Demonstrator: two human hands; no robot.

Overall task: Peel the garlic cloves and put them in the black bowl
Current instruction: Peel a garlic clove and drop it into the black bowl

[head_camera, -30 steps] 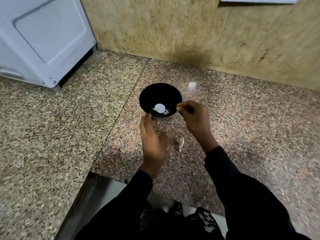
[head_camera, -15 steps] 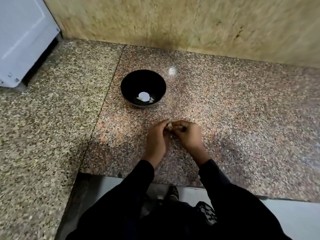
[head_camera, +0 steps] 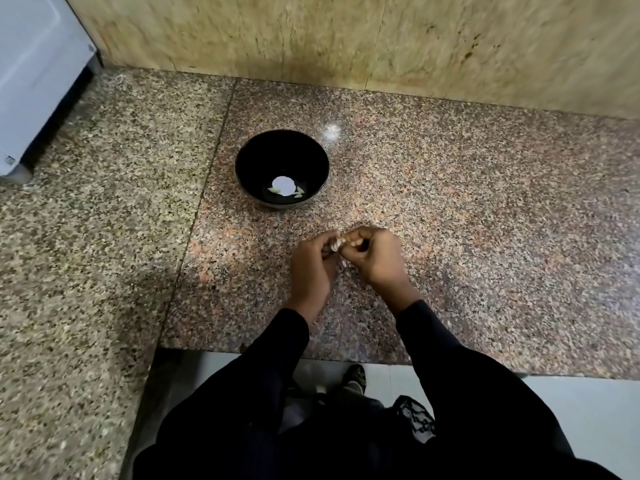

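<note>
A person in long black sleeves (head_camera: 460,368) stands at a speckled pink-brown granite counter (head_camera: 467,209) and works over it with both hands brought together near the middle of the view. The left hand (head_camera: 313,268) has its fingers curled round a small pale garlic clove with papery skin (head_camera: 336,243), pinching it at the fingertips. The right hand (head_camera: 375,258) meets it from the 3 o'clock side, its thumb and fingers also curled in and nipping at the same clove, so the two hands touch at the clove. How much skin is left on it cannot be told, as the fingers hide most of it.

The round glossy black bowl (head_camera: 249,157) stands on the counter at 11 o'clock from the hands, apart from them and nearer the wall. In its bottom lie a few pale peeled garlic cloves (head_camera: 300,192), beside a bright white round reflection of light (head_camera: 283,185). A second, smaller glare spot (head_camera: 332,130) shines on the granite at 1 o'clock from the bowl, just beside its rim.

A seam (head_camera: 204,188) runs down the counter at the bowl's 9 o'clock side, and past it lies a greyer, beige-flecked granite slab (head_camera: 86,220). A white appliance (head_camera: 34,71) stands at the far 10 o'clock corner. A mottled yellow-tan stone wall (head_camera: 346,39) backs the counter at 12 o'clock. Below the counter edge, at 6 o'clock, a pale floor (head_camera: 588,410) and the person's dark shoe (head_camera: 356,377) show.
</note>
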